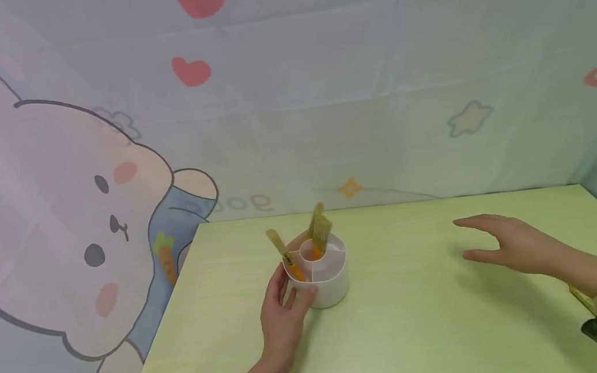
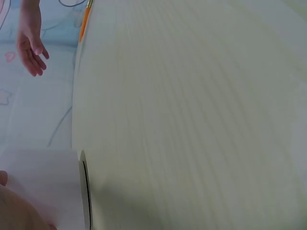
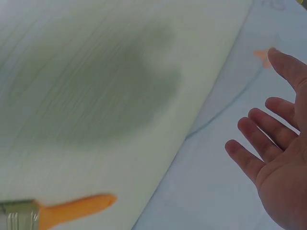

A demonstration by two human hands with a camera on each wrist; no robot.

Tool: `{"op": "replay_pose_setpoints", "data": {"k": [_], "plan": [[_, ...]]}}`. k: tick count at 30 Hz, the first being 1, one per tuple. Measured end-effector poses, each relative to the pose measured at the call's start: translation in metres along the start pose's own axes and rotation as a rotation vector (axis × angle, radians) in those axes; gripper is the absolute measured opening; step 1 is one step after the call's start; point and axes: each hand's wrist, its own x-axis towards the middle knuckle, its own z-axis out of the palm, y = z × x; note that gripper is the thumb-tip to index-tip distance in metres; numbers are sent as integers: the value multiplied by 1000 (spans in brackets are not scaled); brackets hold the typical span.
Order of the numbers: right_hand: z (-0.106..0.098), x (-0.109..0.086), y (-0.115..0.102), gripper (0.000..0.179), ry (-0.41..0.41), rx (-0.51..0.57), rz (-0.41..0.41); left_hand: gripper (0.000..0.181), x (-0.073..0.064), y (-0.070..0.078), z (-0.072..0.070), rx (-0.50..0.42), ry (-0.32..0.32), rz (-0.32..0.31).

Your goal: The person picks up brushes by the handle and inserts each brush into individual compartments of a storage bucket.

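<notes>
My left hand [image 1: 282,320] grips a round white divided organizer [image 1: 332,291] from its left side, thumb on the front wall and fingers round the side. Several paintbrushes stand in it, bristles up. One paintbrush [image 1: 285,254] leans left out of the front left compartment; another [image 1: 322,234] rises from the central ring, with more bristles just behind it. In the left wrist view the organizer's wall [image 2: 48,187] shows beside the fingers. Over the right part of the table, my right hand [image 1: 515,243] hovers with fingers extended and thumb apart, holding nothing.
An orange-handled paintbrush [image 3: 76,211] lies on the table near the right hand, mostly hidden by the right sleeve in the head view. The pale yellow-green table [image 1: 406,317] meets a cloth backdrop [image 1: 387,116] with a printed bunny along its back edge.
</notes>
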Motion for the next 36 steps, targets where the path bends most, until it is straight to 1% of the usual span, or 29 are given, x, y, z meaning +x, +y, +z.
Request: {"op": "replay_pose_setpoints", "data": {"k": [4, 7, 13, 17, 20, 25, 31, 36], "plan": [[-7, -8, 16, 69, -26, -39, 42, 80, 2, 0, -1, -1, -10, -15], [-10, -14, 27, 69, -38, -68, 56, 80, 2, 0, -2, 4, -8, -21], [-13, -27, 47, 70, -68, -103, 110, 79, 3, -1, -3, 23, -2, -9], [-14, -35, 62, 71, -97, -140, 141, 79, 4, -1, -3, 16, -4, -12], [-13, -43, 73, 73, -127, -165, 170, 80, 4, -1, -3, 15, -7, -20], [-8, -58, 89, 77, -171, -185, 218, 80, 5, -3, -3, 19, -15, -9], [-1, -73, 107, 76, -176, -193, 231, 80, 5, -3, -3, 21, -17, -4], [3, -79, 114, 76, -179, -200, 250, 79, 5, -3, -4, 26, -18, -3]]}}
